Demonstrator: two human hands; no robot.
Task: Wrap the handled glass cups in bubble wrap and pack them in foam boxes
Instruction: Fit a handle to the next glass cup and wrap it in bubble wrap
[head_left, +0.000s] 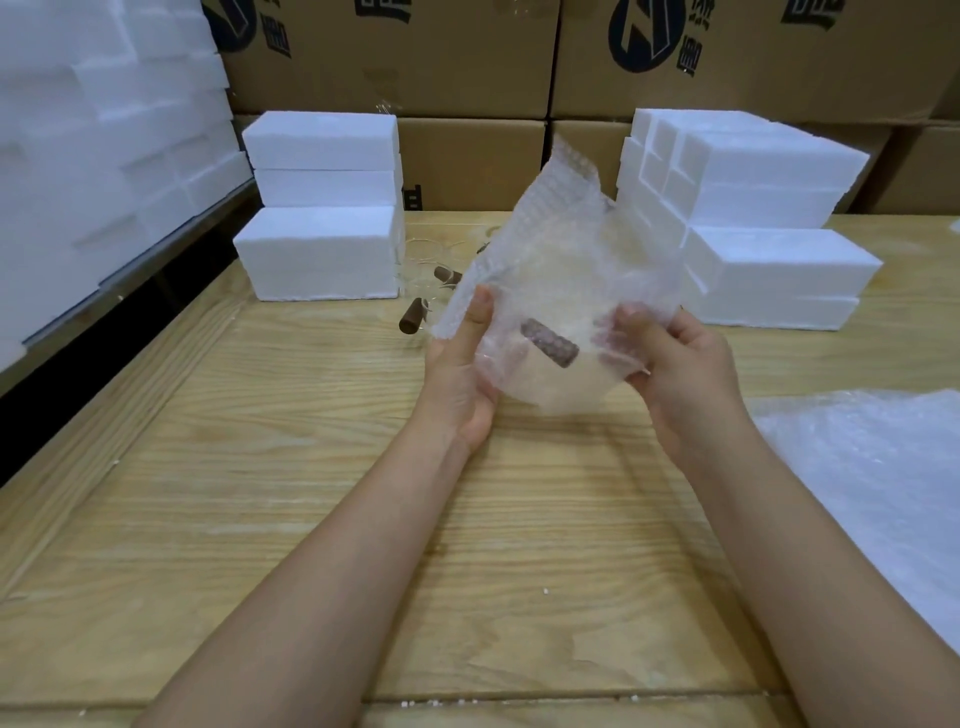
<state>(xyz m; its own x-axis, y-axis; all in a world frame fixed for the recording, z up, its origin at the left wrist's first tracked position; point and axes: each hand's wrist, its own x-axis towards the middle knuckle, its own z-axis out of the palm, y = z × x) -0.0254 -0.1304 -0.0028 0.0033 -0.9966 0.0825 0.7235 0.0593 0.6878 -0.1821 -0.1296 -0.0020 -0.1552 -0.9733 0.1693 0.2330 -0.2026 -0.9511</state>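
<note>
1. Handled glass cup (545, 376) is held mid-air over the wooden table (311, 519), scene centre, inside a bubble wrap sheet (561, 249). Its brown handle (550, 350) shows through the film, lying sideways.
2. Left hand (462, 364) grips the bundle's left side with the thumb pressed flat on the wrap, probably pinning the layer so it can't unroll.
3. Right hand (680, 364) pinches the wrap's right edge with curled fingers, likely set up for the next fold.
4. Top flap stands loose, so I'd call the wrapping unfinished.
5. Unwrapped cups (431, 291) sit just beyond the hands, beside the left foam boxes (319, 249). Right foam stack (769, 260) is far right. None looks open.
6. Spare bubble wrap (883, 493) lies near right, in easy reach.
</note>
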